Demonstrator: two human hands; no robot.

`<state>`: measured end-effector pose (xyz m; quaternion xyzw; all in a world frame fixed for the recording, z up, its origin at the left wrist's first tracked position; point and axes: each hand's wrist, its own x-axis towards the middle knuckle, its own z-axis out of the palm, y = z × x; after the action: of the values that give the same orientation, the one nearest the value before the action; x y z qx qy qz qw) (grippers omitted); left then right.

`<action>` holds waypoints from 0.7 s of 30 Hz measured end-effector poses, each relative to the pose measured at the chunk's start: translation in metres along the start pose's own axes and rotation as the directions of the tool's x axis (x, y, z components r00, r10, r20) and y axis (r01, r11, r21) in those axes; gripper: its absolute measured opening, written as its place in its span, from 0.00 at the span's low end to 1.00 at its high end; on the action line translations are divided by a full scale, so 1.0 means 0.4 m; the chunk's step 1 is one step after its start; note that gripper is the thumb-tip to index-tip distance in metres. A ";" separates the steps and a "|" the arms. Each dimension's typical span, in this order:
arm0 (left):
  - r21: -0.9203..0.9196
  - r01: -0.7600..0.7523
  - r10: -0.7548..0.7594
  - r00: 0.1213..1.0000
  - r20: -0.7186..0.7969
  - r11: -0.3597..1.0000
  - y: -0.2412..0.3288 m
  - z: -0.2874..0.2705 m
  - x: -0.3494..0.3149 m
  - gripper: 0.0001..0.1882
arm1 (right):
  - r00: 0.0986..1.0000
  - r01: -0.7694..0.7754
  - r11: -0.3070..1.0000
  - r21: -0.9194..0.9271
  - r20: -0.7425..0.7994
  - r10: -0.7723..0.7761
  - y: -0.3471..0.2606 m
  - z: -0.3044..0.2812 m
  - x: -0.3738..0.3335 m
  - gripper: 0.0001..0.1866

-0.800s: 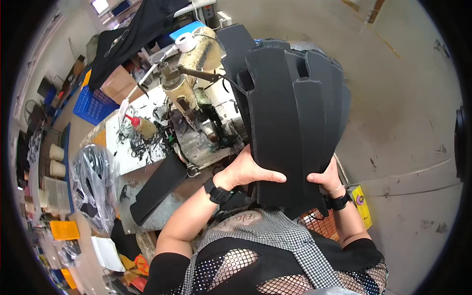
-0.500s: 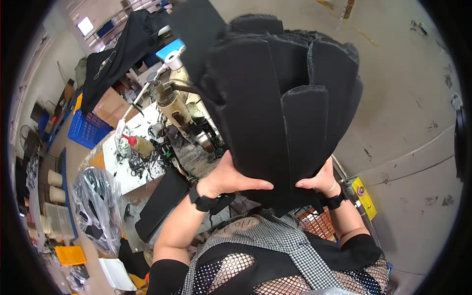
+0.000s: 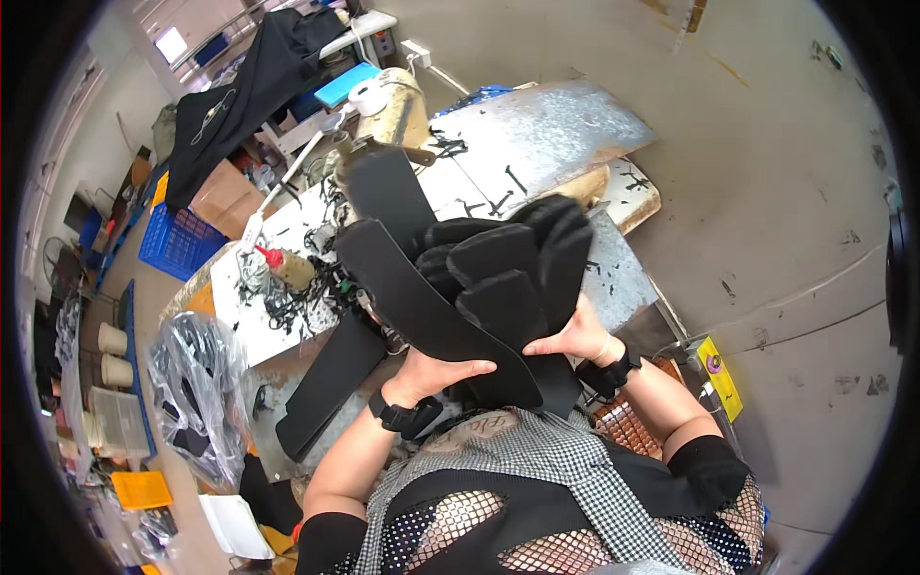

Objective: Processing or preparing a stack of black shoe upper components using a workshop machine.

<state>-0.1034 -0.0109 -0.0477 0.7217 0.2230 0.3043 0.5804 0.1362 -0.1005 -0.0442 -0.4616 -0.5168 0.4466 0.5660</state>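
Black panels [image 3: 417,302] — matt, smooth

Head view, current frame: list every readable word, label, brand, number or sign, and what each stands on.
Light patch on the checked apron: dark script lettering, partly lost in folds; I don't copy out wording.
Yellow panel at right: a round purple spot; any print is too small to read.
Red-capped bottle: no legible lettering.
Black flat pieces held in both hands: none visible.
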 end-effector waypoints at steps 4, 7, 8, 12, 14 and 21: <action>-0.069 0.190 -0.178 0.971 0.158 0.979 0.049 -0.054 -0.012 0.25 | 0.982 0.191 0.940 -0.283 0.042 -0.187 -0.007 -0.022 0.031 0.45; -0.339 0.358 -0.254 0.915 0.313 0.870 0.050 -0.081 -0.025 0.27 | 0.983 0.159 0.986 -0.048 0.098 -0.153 -0.046 -0.001 0.054 0.46; -0.395 0.312 -0.170 0.920 0.353 0.864 0.061 -0.088 -0.025 0.27 | 0.968 0.160 0.976 -0.145 0.215 -0.127 -0.044 -0.013 0.068 0.50; 0.029 0.054 -0.057 0.991 0.123 0.998 0.090 -0.072 -0.012 0.31 | 0.983 0.118 0.989 -0.084 0.154 -0.104 -0.005 0.011 0.048 0.57; -0.065 -0.042 0.040 0.999 -0.020 0.997 0.080 -0.047 -0.028 0.30 | 0.982 0.080 0.995 -0.052 0.173 -0.070 -0.007 0.012 0.039 0.57; 0.239 -0.301 0.311 0.950 -0.005 0.923 0.103 -0.047 -0.018 0.25 | 0.989 0.007 1.000 0.023 0.147 -0.010 -0.058 0.051 0.035 0.43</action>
<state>-0.1231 -0.0119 -0.0062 0.8046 0.1547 0.3778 0.4312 0.1173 -0.0896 -0.0180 -0.4188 -0.5543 0.4826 0.5333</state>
